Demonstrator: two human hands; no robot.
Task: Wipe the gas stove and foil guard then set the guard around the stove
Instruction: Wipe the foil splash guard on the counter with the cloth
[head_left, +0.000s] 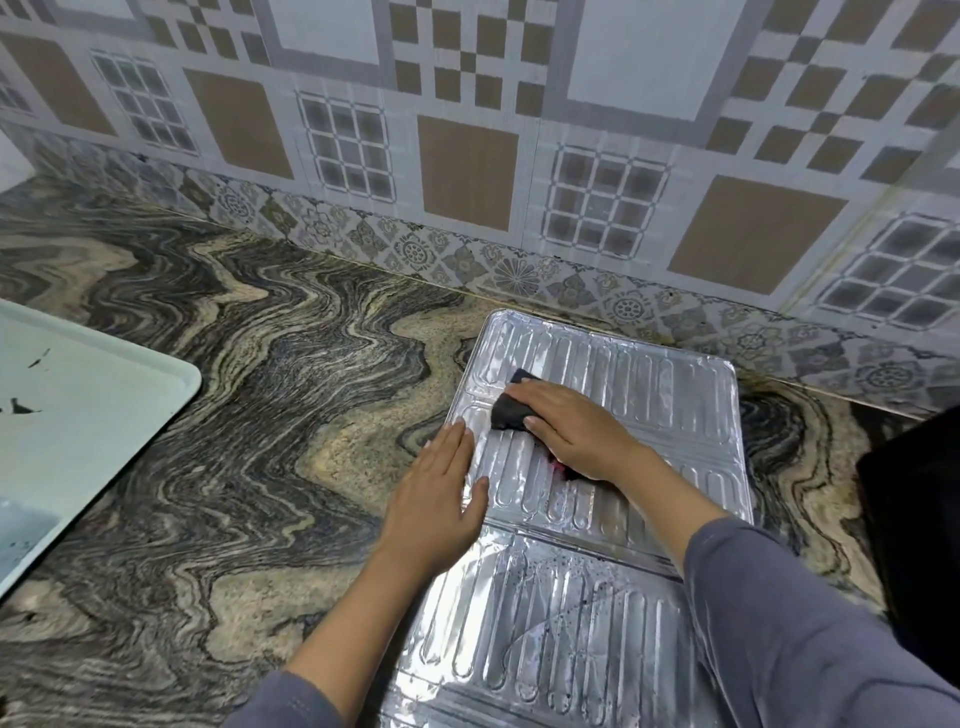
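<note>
The silver ribbed foil guard (649, 374) lies flat and unfolded on the swirly granite counter, running from near the wall down to the bottom edge. My right hand (571, 428) presses a dark cloth (511, 410) onto the guard's upper panel, fingers flat over it; a bit of red shows under the wrist. My left hand (441, 493) rests palm-down with fingers apart on the guard's left edge, holding it still. A black edge at the far right (914, 519) may be the gas stove; most of it is out of frame.
A pale tray-like surface (104, 410) with dark specks sits at the left on the granite counter (260, 415). The patterned tiled wall (467, 156) rises right behind the guard's far end.
</note>
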